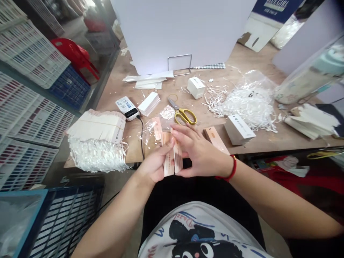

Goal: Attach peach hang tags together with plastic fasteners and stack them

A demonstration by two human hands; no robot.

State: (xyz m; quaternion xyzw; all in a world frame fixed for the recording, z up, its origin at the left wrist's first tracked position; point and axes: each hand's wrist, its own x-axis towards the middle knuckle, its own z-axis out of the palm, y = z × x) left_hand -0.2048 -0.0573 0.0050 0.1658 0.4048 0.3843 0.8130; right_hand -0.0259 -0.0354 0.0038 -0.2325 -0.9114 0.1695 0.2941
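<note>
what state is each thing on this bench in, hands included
left hand: gripping cards
right hand: curled around cards
cards: held up, narrow gap between two parts
scissors: lying flat, apparently closed
white device: cable plugged in
tag bundle: lying stacked

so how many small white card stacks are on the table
3: left stack beside the white device, far stack beyond the scissors, right stack beside the tan cards. More may be hidden.

- left hand: partly hidden behind the cards
- cards: too finely printed to read
- bottle: blurred, cut off by the right edge
</note>
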